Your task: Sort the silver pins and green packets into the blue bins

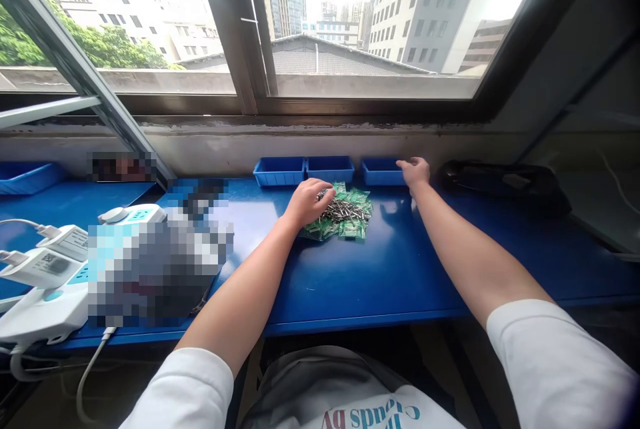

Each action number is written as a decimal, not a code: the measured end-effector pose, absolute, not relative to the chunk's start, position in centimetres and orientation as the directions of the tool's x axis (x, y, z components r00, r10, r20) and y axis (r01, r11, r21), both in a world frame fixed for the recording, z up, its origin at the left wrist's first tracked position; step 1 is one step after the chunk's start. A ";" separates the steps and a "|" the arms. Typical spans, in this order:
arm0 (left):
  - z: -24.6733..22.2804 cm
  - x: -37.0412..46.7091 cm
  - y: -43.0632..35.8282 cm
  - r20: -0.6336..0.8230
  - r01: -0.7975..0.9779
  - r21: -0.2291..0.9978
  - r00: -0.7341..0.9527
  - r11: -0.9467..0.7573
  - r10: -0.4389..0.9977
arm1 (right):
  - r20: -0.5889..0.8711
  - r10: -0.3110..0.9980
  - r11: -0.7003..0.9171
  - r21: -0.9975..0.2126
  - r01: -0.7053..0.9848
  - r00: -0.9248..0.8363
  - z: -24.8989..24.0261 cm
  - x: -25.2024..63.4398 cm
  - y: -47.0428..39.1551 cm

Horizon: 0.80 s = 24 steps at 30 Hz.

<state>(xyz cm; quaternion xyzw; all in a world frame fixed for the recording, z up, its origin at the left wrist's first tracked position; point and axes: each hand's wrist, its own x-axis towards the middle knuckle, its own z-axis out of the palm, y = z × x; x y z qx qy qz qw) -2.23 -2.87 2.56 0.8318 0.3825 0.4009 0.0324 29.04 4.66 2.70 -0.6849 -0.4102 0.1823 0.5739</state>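
My left hand (pixel 309 204) rests at the left side of a pile on the blue table, its fingers loosely bent and apart, with nothing visible held in them. The pile is many thin metal pin-like parts (pixel 345 210) heaped on green circuit boards (pixel 353 230). My right hand (pixel 416 172) is at the right end of a blue plastic bin (pixel 383 176), thumb over the rim and fingers at the outer side, closed on it. The hand hides that corner of the bin.
Two more blue bins (pixel 280 176) stand side by side left of it, against the wall under the window. A white power strip (pixel 55 302) with plugs lies at left near a blurred-out object. A black bag-like item (pixel 505 182) lies at right. A metal frame post (pixel 95 76) rises at left.
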 end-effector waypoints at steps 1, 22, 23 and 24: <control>2.9 -2.3 -2.7 0.677 0.603 0.399 0.314 -0.691 0.665 | 0.302 0.773 -0.010 -0.873 0.487 0.558 2.2 28.7 4.4; 7.9 -7.8 -7.0 -0.548 0.964 0.079 0.253 -0.252 0.797 | 0.561 0.771 0.299 -0.736 0.607 0.301 4.2 20.9 1.9; 8.0 -7.5 -7.1 -0.545 0.957 0.092 0.279 -0.274 0.791 | 0.546 0.781 0.332 -0.775 0.538 0.305 4.4 20.6 1.6; 8.2 -7.3 -7.1 -0.555 0.951 0.115 0.300 -0.286 0.776 | 0.531 0.789 0.355 -0.805 0.476 0.309 4.4 20.3 1.4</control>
